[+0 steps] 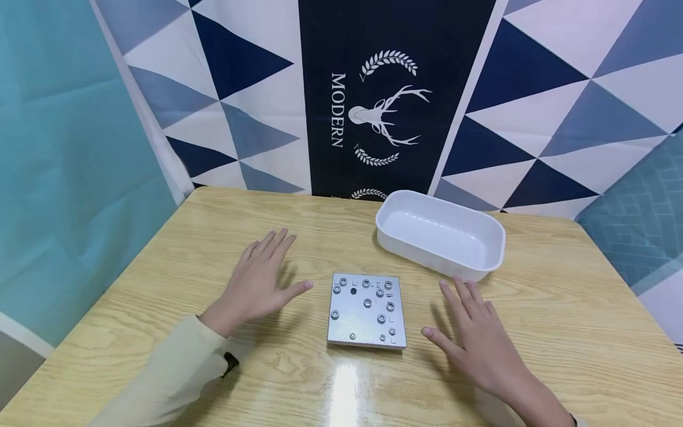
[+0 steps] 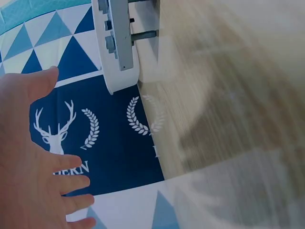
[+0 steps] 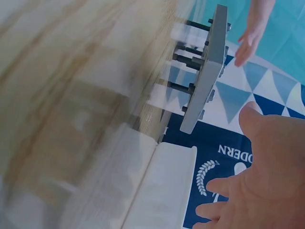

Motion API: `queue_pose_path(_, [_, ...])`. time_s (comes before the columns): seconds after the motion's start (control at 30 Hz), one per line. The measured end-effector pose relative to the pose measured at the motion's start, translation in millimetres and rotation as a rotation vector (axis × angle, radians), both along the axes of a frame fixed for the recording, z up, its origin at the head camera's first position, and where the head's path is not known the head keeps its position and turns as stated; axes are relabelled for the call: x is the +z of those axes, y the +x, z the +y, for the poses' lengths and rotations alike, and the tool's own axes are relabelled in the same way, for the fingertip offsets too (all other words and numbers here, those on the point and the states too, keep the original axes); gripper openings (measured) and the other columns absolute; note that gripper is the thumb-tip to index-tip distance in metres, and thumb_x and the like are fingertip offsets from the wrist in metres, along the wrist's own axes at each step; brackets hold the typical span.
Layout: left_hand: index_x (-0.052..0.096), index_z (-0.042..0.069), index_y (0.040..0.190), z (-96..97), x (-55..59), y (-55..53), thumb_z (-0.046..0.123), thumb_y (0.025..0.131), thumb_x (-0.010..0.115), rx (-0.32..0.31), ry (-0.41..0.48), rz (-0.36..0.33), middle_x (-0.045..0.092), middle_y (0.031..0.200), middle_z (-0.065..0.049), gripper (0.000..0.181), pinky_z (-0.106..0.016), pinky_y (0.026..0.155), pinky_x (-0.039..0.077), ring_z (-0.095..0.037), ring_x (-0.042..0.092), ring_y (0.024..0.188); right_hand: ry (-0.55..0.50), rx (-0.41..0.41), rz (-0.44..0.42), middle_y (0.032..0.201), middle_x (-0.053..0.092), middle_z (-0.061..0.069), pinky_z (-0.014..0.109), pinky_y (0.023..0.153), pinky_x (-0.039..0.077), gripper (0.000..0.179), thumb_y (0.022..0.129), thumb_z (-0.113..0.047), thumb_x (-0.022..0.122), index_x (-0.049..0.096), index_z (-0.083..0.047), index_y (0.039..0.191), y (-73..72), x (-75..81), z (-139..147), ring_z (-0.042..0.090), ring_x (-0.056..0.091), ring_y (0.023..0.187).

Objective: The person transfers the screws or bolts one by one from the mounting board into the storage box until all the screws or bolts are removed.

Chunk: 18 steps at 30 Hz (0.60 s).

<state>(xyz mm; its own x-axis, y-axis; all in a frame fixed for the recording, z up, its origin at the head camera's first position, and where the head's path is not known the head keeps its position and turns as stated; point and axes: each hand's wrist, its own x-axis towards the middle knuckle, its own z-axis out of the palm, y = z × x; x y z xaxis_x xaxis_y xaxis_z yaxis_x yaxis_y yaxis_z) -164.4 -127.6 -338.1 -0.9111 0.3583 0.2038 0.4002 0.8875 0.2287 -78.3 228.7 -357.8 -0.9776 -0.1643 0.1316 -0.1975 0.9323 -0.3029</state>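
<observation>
Between the two hands a square metal plate (image 1: 357, 323) stands on the table, with several socket-head bolts (image 1: 367, 303) and one dark hole on its top. Seen from the side in the right wrist view, the plate (image 3: 209, 71) is raised on bolt shanks (image 3: 188, 61) that reach down below it. My left hand (image 1: 261, 281) hovers to the plate's left, fingers spread and holding nothing. To the plate's right is my right hand (image 1: 475, 338), also spread and holding nothing, its fingertips overlapping the near edge of a white plastic tub (image 1: 416, 252) in the head view.
The tub, with nothing visible inside, stands at the back right of the wood-grain table (image 1: 288, 385). Behind the table hangs a patterned cloth (image 1: 256, 89) with a deer print, and a teal cloth (image 1: 80, 148) hangs at the left.
</observation>
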Motion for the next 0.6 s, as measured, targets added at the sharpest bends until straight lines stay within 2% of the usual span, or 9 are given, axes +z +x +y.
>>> queue_pose_path(0.27, [0.037,0.01,0.147,17.9,2.2,-33.6,0.062,0.088,0.053,-0.066,0.093,-0.055,0.035,0.154,-0.012,0.08,-0.054,0.12,0.026,-0.033,0.032,0.144,-0.043,0.021,-0.002,0.158,0.018,0.023,0.067,0.114,0.022,0.084,0.09,-0.053,0.059,0.025,-0.01,0.152,-1.4,2.3,-2,0.044,0.013,0.147])
queue_pose_path(0.43, [0.04,0.011,0.145,33.8,3.1,-54.1,0.057,0.09,0.056,-0.097,0.123,-0.085,0.042,0.151,-0.008,0.073,-0.051,0.12,0.028,-0.029,0.037,0.141,-0.07,0.027,-0.012,0.158,0.019,0.022,0.067,0.112,0.025,0.082,0.089,-0.053,0.061,0.027,-0.011,0.151,-2.5,2.4,-3,0.044,0.015,0.146])
queue_pose_path(0.6, [0.043,0.012,0.143,54.0,7.7,-76.4,0.054,0.091,0.056,-0.117,0.147,-0.098,0.047,0.147,-0.006,0.068,-0.048,0.119,0.031,-0.027,0.042,0.138,-0.111,0.065,0.019,0.158,0.022,0.02,0.067,0.109,0.029,0.079,0.088,-0.05,0.064,0.031,-0.012,0.15,-4.1,2.6,-6,0.045,0.021,0.144])
